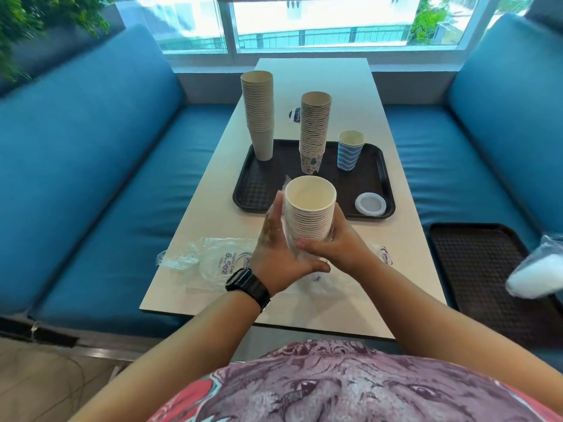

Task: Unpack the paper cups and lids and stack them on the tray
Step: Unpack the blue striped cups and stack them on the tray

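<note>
Two hands hold one stack of white paper cups point(309, 216) upright above the near half of the bench point(396, 239), just short of the black tray point(262, 190). The left hand point(281, 248) lies along the stack's left side with fingers nearly straight and the thumb curled under its base, pressing on clear plastic wrap point(288, 229) that clings there. The right hand point(333, 239) curls round the stack's lower right side, gripping it. A black watch point(248, 284) sits on the left wrist.

On the tray stand a tall stack of plain beige cups point(259, 114) at the far left, a stack of patterned cups point(314, 132) in the middle, and a short blue-striped stack point(349, 150) to the right. White lids point(370, 204) lie in the near right corner, probably several stacked, though the blur hides the count.

An empty printed plastic bag point(210, 263) lies on the bench left of the hands. A second tray point(475, 269) rests on the blue seat point(426, 166) to the right, carrying a wrapped white bundle point(536, 275).
</note>
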A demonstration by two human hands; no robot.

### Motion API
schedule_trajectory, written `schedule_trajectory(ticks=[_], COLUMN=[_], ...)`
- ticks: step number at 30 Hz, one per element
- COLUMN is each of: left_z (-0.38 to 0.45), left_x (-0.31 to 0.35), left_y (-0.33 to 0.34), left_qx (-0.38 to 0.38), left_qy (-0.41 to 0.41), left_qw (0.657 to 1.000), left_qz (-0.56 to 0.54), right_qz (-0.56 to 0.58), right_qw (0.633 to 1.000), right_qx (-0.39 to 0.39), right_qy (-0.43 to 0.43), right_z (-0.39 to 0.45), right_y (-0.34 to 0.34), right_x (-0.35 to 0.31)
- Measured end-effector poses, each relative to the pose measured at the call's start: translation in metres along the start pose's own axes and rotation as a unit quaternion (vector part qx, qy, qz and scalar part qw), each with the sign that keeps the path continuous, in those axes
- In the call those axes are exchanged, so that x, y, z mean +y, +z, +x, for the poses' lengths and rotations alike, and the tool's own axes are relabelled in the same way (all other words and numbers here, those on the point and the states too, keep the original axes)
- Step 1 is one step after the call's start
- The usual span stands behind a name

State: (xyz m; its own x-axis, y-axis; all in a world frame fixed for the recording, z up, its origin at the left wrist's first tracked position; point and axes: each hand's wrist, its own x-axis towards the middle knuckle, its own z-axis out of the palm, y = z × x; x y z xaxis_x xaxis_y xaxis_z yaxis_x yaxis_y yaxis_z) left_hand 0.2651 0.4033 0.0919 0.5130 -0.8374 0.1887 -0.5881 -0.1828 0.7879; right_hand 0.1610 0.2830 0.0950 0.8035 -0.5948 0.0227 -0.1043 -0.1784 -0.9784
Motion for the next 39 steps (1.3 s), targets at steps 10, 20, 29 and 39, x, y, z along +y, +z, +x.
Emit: schedule_trajectory(ticks=[10, 20, 29, 39], left_z=[0.018, 0.03, 0.061, 0.074], left_x=[-0.007, 0.004, 0.016, 0.001], left_y=[0.015, 0.017, -0.011, -0.037], left_qx=[-0.009, 0.032, 0.072, 0.037], left_qy=[-0.022, 0.031, 0.077, 0.096], left_qw=[0.997, 0.995, 0.988, 0.99], left_qz=[-0.077, -0.085, -0.111, -0.094], right_qz=[0.113, 0.132, 0.094, -0.117], right_qw=[0.987, 0.99, 0.992, 0.98], right_qx=[-0.09, 0.047, 0.08, 0.121], right_qy=[0.066, 0.029, 0.018, -0.109], right_z=[-0.005, -0.006, 0.015, 0.04], right_y=[-0.008, 0.007, 0.001, -0.016], right_x=[-0.013, -0.024, -0.056, -0.098])
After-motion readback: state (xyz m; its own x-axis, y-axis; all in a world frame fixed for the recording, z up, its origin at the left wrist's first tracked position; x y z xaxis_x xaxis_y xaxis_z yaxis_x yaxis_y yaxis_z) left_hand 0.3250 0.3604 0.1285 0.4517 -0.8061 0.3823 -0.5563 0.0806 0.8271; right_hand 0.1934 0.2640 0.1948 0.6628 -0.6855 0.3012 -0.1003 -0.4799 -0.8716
